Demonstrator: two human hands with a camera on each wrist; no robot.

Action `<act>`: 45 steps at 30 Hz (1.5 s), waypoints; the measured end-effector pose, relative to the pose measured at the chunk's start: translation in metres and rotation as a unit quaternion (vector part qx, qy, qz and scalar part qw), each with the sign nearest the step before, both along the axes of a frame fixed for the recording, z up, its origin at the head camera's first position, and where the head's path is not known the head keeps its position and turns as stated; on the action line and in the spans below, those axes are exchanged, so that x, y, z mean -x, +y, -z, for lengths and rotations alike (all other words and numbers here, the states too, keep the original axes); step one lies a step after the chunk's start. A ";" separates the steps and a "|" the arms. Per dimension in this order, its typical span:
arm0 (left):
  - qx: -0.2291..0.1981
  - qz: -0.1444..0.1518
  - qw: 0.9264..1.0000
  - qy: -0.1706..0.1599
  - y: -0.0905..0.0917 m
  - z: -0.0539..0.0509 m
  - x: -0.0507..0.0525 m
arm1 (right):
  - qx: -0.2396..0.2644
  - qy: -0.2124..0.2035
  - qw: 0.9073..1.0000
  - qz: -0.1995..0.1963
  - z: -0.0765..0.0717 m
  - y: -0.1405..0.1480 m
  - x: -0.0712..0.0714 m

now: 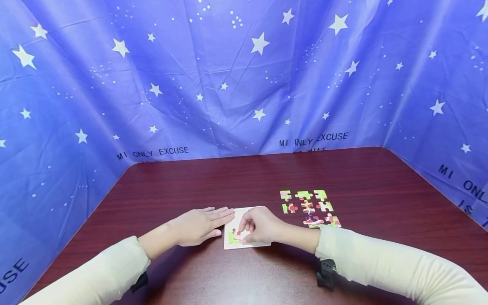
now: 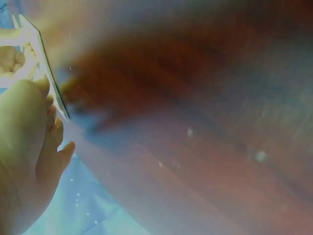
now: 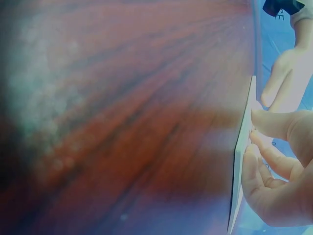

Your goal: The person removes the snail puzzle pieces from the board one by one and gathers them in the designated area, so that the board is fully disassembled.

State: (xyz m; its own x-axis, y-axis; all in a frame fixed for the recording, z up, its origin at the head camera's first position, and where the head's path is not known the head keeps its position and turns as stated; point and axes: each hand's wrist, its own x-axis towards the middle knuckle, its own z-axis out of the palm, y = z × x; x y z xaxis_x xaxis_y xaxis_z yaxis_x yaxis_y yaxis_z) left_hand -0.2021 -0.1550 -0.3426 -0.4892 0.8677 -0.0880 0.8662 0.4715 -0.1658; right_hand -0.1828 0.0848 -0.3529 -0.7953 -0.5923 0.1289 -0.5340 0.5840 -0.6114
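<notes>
A flat white puzzle board [image 1: 228,245] lies on the table in the head view. A green and red jigsaw piece [image 1: 231,238] sits in its lower left corner. My right hand [image 1: 263,224] is over the board, thumb and forefinger curled at this piece's right side and pinching it; the fingers partly cover it. With straight fingers, my left hand [image 1: 198,226] touches the board's upper left edge. In the right wrist view the right fingertips [image 3: 252,152] meet the board's surface, seen nearly edge-on. The left wrist view shows the left hand [image 2: 36,142] beside the board [image 2: 44,63].
Several loose jigsaw pieces [image 1: 307,206] lie in rows to the right of the board, close to the right forearm. The dark red wooden table [image 1: 183,186] has a curtain [image 1: 228,76] with white stars behind and around it.
</notes>
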 end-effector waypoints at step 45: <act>-0.031 -0.035 0.996 -0.080 0.008 0.003 -0.005 | 0.123 -0.142 0.981 0.057 0.006 -0.010 0.002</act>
